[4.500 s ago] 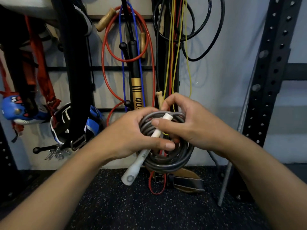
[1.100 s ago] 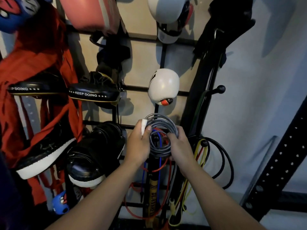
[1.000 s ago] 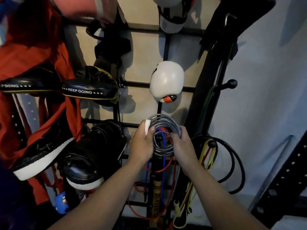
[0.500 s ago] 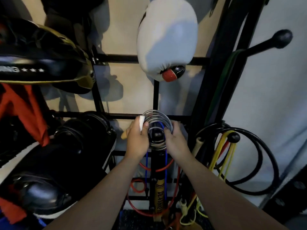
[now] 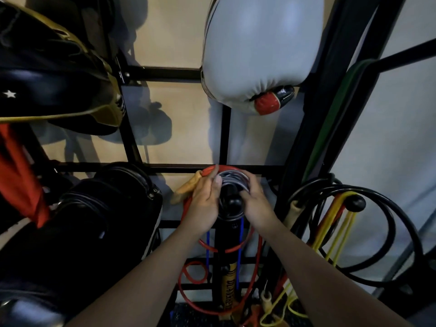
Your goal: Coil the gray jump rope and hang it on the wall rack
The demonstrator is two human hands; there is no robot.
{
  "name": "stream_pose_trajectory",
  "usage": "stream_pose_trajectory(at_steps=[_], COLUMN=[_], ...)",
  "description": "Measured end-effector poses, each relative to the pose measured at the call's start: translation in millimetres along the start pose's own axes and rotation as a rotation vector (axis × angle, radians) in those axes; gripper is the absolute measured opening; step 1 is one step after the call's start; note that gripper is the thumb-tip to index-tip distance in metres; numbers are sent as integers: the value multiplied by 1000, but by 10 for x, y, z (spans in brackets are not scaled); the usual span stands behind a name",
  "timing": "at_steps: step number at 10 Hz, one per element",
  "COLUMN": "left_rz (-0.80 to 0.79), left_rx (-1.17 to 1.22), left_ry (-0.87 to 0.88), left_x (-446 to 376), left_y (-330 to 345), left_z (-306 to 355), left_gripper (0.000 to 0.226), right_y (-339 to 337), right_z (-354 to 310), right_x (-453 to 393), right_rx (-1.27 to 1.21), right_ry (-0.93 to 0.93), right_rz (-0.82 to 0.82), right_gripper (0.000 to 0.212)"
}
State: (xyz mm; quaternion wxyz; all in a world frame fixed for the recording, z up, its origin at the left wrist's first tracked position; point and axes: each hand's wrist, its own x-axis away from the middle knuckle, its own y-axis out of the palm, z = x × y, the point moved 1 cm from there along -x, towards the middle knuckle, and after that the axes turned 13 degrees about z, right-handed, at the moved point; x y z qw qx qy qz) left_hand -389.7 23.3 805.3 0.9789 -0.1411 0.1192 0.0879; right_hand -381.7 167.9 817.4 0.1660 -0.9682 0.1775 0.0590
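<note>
Gray jump rope [image 5: 232,179], coiled, sits at frame centre over a ball-tipped peg [image 5: 232,204] of the wall rack [image 5: 165,73]. Left hand [image 5: 204,204] and right hand [image 5: 256,204] both grip the coil. Risk: loops snagging the red rope [image 5: 258,251] already there, or springing loose on release.

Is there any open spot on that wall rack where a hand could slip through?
Bare wall shows between the black-and-gold pad and the white boxing glove. Crowded: the peg where both hands, left hand and right hand, fit the gray jump rope.
</note>
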Motion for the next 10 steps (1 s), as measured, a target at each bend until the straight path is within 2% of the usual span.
stream_pose_trajectory(at_steps=[3, 4, 5, 7, 10], left_rz=[-22, -19, -32, 9, 57], left_rx=[8, -29, -26, -63, 36], left_ry=[-33, -3, 19, 82, 104], left_x=[5, 22, 44, 87, 271], left_y=[-84, -118, -136, -198, -444], left_z=[103, 169, 215, 349, 907], left_gripper=[53, 49, 48, 43, 34], right_y=[-131, -202, -225, -276, -553], right_z=[-126, -217, -272, -371, -806], right_x=[45, 82, 107, 149, 430], right_rx=[-187, -202, -198, -177, -271], right_ry=[92, 90, 76, 35, 23], right_rz=[-92, -118, -107, -69, -143], right_gripper=[63, 56, 37, 34, 20])
